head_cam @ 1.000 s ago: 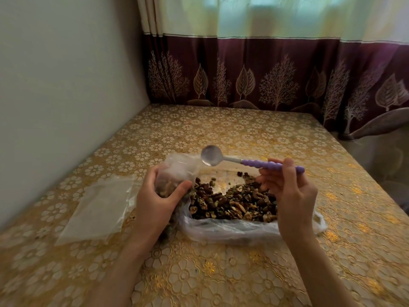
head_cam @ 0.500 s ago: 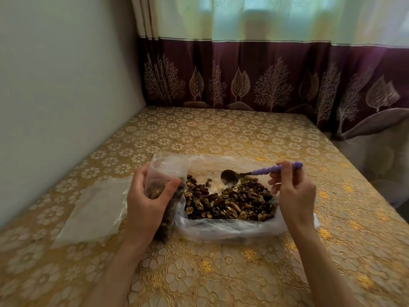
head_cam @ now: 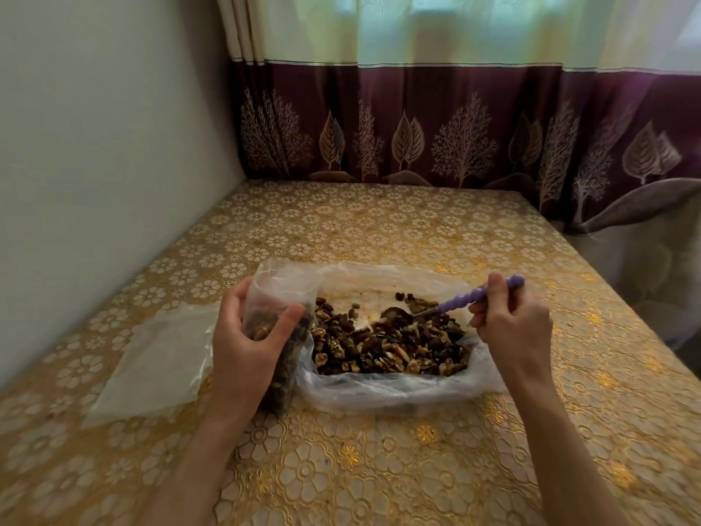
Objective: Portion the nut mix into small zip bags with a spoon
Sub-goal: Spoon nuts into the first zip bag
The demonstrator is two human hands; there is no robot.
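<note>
A pile of nut mix (head_cam: 387,343) lies in a large clear plastic bag (head_cam: 379,396) spread open on the table. My left hand (head_cam: 246,347) grips a small zip bag (head_cam: 278,294), held upright and partly filled with nuts, just left of the pile. My right hand (head_cam: 512,317) holds a spoon by its purple beaded handle (head_cam: 478,296). The spoon's metal bowl (head_cam: 392,313) is dipped into the far side of the nut pile.
Flat on the table (head_cam: 379,468), left of my left hand, lies an empty clear zip bag (head_cam: 151,358). A wall runs along the table's left side and a maroon curtain hangs behind it. The table's right edge drops off near the curtain.
The spoon came down from above the pile, where it hung empty, and its bowl now digs into the nuts. My left hand still holds the small bag upright.
</note>
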